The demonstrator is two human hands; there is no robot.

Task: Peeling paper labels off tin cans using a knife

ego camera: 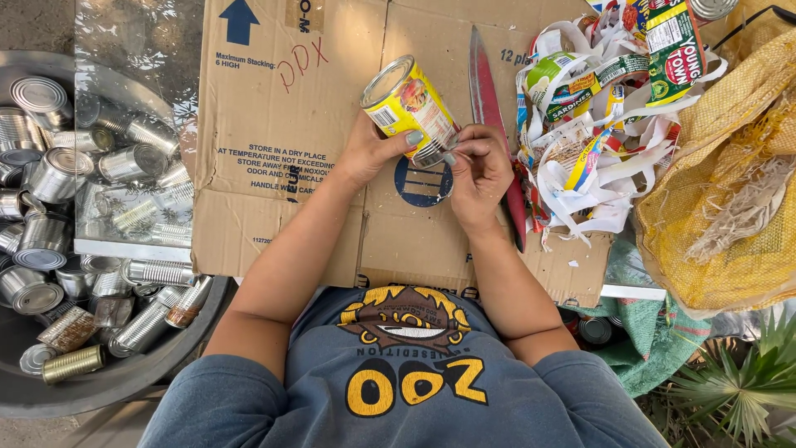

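My left hand [369, 148] grips a tin can [408, 106] with a yellow paper label, holding it tilted above a flattened cardboard sheet [290, 158]. My right hand [479, 170] pinches the label's edge at the can's lower end, fingers closed on the paper. A long knife with a reddish blade [485, 91] lies on the cardboard just right of the can, its dark handle [517, 214] beside my right wrist.
A large grey tub [99, 390] at the left holds several bare metal cans [50, 174]. A heap of torn paper labels [593, 124] lies at the right, next to a yellow mesh sack [730, 191]. A clear panel [137, 133] stands over the tub. Green leaves [738, 390] show bottom right.
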